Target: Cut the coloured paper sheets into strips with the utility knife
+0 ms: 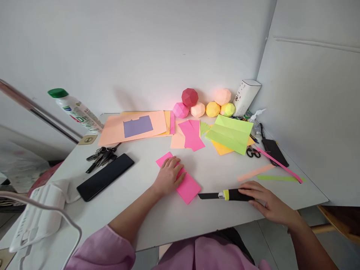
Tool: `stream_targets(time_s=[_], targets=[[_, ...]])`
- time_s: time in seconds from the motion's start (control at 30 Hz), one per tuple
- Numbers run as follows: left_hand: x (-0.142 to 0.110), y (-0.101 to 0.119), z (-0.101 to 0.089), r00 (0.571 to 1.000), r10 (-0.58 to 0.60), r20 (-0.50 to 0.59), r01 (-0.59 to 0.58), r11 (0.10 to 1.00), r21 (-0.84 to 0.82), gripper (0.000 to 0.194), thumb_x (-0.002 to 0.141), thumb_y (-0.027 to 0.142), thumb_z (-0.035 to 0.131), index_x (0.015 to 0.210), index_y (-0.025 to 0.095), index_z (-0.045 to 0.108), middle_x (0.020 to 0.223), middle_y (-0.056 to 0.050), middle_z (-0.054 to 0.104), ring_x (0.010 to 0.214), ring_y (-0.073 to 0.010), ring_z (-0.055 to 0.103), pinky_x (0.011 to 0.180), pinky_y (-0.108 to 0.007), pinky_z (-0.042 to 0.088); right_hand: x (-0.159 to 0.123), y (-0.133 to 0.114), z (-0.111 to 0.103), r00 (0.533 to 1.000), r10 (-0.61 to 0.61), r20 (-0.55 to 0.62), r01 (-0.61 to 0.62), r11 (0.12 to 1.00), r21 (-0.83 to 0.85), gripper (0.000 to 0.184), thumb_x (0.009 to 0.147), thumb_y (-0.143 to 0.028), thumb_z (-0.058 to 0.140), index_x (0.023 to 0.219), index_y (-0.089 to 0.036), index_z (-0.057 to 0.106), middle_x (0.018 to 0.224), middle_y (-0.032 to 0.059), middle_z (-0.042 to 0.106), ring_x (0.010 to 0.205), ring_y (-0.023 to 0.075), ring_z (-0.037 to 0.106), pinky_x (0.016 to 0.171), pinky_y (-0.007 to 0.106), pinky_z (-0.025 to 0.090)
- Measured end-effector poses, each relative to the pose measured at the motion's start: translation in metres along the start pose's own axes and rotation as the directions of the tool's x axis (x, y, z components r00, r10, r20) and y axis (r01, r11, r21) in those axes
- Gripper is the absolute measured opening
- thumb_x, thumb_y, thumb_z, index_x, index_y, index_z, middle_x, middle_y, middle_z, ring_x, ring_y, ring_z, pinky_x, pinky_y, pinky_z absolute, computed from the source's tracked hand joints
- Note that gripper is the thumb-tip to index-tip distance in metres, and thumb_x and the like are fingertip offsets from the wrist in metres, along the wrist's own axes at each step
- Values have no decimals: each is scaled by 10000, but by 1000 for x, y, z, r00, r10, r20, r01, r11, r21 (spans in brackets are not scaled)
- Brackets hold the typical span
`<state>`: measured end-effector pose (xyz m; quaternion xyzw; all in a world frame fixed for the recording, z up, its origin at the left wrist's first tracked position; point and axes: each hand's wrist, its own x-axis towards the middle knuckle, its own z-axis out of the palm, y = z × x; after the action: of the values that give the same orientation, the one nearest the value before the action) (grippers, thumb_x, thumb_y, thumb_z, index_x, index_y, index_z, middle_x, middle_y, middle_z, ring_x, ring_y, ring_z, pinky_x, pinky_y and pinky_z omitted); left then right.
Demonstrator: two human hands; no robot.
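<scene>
My left hand (170, 175) lies over a folded pink sheet of paper (189, 188), its fingers spread and resting on the paper. The sheet runs slantwise, and part of it is hidden under the hand. To the right, my right hand (260, 198) has its fingers closed on the black handle of a utility knife (236, 195). The knife lies low along the table, with its dark blade (208, 196) out and pointing left. The blade's tip is close to the lower right corner of the pink sheet.
On the white table (157, 225) are a phone (105, 177), keys (102, 157), paper sheets (112, 131), green paper (232, 133), scissors (253, 152) and paper strips (281, 178). Several faceted paper balls (189, 97) line the wall. A bottle (77, 110) and power strip (42, 213) stand left.
</scene>
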<state>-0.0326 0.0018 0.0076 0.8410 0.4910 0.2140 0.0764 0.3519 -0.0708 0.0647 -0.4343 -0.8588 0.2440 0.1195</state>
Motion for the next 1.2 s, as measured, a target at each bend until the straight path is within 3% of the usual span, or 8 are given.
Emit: stream_targets(time_s=[0.13,0.4,0.57,0.73,1.2], targets=[[-1,0,2,1000,0,5,0,1000,8,310,916,358,388,1053,176,599,1205,-126,536,1250,-309,421,1063,-535,333,-11,-6,11,999,-11,-41,9,999,-35,361,942,-284,459,1289,-307,558,1280,72,574,1208,231,501,988,396,475],[-1,4,0,999,-23,25,22,998,57,342,928,372,350,1063,177,595,1245,-133,541,1271,-308,418,1067,-538,323,4,-16,25,984,-103,-142,81,984,-156,371,937,-206,441,1282,-275,559,1228,76,604,1160,221,533,954,399,502],[-8,15,7,995,-59,83,46,988,145,498,928,494,316,1184,139,554,1389,-174,461,1356,-320,322,1107,-543,244,9,-29,27,985,-106,-139,79,979,-185,379,918,-186,463,1278,-261,553,1210,80,609,1133,228,548,928,399,520],[-15,24,17,992,-37,119,8,972,235,801,868,656,314,1344,23,432,1470,-253,323,1401,-383,182,1119,-550,173,7,-45,23,992,-102,-79,88,983,-161,396,883,-138,481,1261,-223,560,1175,103,605,1082,223,558,890,374,534],[-15,25,13,985,-2,174,-37,975,218,895,775,773,350,1447,183,322,1518,-202,249,1398,-428,136,1085,-588,136,13,-63,22,993,-109,-44,101,984,-148,416,861,-114,482,1259,-199,567,1124,125,620,1001,226,577,823,376,561]])
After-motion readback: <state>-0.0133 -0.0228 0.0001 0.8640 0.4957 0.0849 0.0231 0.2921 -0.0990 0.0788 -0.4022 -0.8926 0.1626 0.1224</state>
